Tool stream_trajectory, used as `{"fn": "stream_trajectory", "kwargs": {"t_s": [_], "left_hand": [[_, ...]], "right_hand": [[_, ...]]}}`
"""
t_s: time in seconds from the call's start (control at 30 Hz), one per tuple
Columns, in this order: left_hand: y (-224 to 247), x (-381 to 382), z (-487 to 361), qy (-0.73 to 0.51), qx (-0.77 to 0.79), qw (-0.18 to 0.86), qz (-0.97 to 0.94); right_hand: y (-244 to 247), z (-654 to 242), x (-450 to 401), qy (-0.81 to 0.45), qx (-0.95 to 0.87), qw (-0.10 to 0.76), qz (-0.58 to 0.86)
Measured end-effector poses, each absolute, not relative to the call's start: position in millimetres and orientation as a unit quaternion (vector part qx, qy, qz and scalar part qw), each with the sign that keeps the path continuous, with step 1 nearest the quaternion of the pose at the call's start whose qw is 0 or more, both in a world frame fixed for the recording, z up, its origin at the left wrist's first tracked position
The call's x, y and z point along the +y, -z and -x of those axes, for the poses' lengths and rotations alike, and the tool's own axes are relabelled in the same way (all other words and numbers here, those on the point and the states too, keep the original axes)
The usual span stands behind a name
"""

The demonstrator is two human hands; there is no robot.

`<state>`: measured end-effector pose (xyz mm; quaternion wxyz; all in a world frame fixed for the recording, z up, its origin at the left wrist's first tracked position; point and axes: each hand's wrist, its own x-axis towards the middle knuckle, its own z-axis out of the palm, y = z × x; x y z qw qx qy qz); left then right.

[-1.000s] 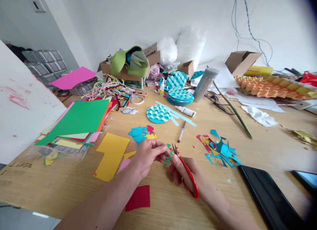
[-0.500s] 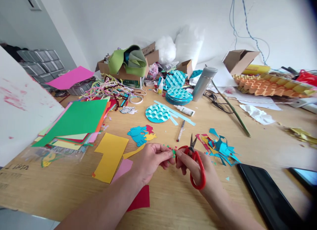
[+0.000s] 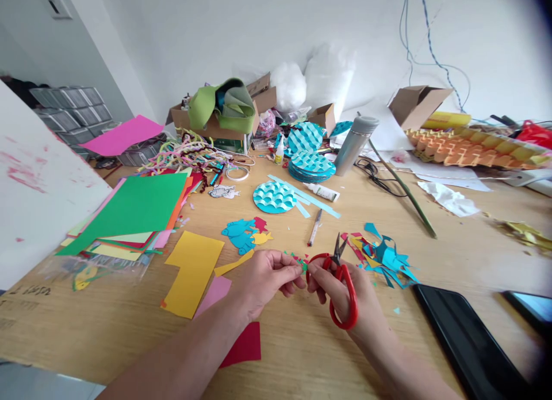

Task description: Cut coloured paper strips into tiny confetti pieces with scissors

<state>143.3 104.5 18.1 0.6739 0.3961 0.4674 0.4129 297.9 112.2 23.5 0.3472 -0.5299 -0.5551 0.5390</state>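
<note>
My left hand (image 3: 269,276) is closed in a pinch on a tiny green paper piece (image 3: 303,266) near the middle of the table. In my right hand (image 3: 366,299) is a pair of scissors (image 3: 352,299) with red handles, its blades pointing away from me and slightly apart. The right thumb and index finger come together close to the same green piece; whether they touch it I cannot tell. Small red and green paper bits (image 3: 297,256) lie just beyond the fingertips. Past my left hand are blue, red and yellow paper fish (image 3: 239,234).
Yellow paper (image 3: 190,279) and red paper (image 3: 248,345) lie by my left arm, beyond them a coloured paper stack (image 3: 138,204). Paper scraps (image 3: 388,256) and a black phone (image 3: 461,331) are on the right. Farther back are a pen (image 3: 315,227), a wavy-patterned disc (image 3: 275,197) and a flask (image 3: 357,146).
Both hands stay almost in place. The scissors have tilted very slightly in my right hand, and the fingertips have shifted a little around the green piece.
</note>
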Motion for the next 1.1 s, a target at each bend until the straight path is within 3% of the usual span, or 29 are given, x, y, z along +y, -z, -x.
{"fn": "stream_trajectory", "kwargs": {"t_s": [0.27, 0.5, 1.1], "left_hand": [[-20, 104, -144, -0.449, 0.473, 0.645, -0.399], [-23, 108, -142, -0.504, 0.474, 0.627, -0.358], [-15, 106, -151, -0.526, 0.509, 0.597, -0.329]], "right_hand": [[-27, -296, 110, -0.524, -0.581, 0.329, 0.529], [-20, -293, 103, -0.566, -0.621, 0.206, 0.502], [-14, -288, 102, -0.565, -0.637, 0.189, 0.489]]}}
